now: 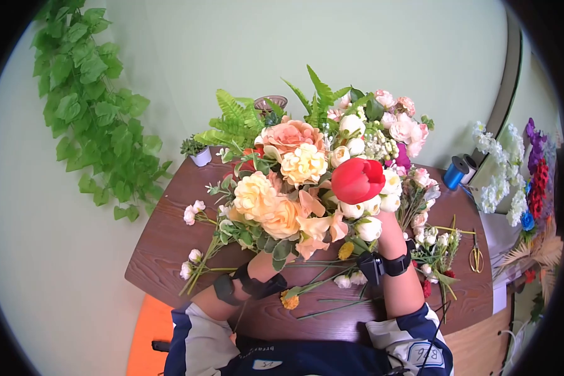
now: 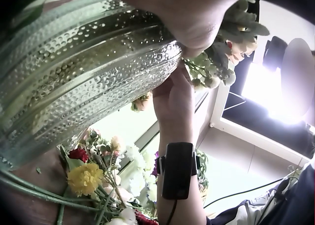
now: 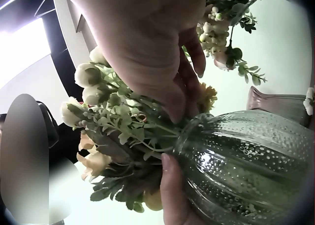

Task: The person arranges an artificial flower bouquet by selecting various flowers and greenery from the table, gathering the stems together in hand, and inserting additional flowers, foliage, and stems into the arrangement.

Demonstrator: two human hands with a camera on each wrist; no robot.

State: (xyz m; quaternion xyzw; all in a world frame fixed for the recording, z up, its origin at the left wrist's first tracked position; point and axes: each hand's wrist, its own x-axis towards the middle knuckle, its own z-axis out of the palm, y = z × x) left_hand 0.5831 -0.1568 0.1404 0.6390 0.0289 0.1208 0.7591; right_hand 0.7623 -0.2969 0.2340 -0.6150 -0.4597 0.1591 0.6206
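Observation:
A full bouquet [image 1: 294, 182] of peach, cream and white flowers with a red tulip [image 1: 358, 180] stands in a ribbed, dimpled glass vase [image 3: 246, 161]. Flowers hide the vase in the head view. My left hand [image 2: 189, 16] holds the vase near its neck, with a finger [image 3: 173, 185] along the glass in the right wrist view. At the vase's mouth, my right hand [image 3: 147, 48] grips the flower stems [image 3: 157, 129], its thumb and fingertips close to the rim. Blossoms cover most of both hands in the head view.
Loose cut stems and yellow blooms [image 1: 289, 299] lie on the dark wooden table [image 1: 163, 250]. Gold-handled scissors [image 1: 476, 258] and a blue spool [image 1: 455, 172] are at the right. A small potted succulent [image 1: 197, 152] stands at the back left; ivy [image 1: 94, 113] hangs beside it.

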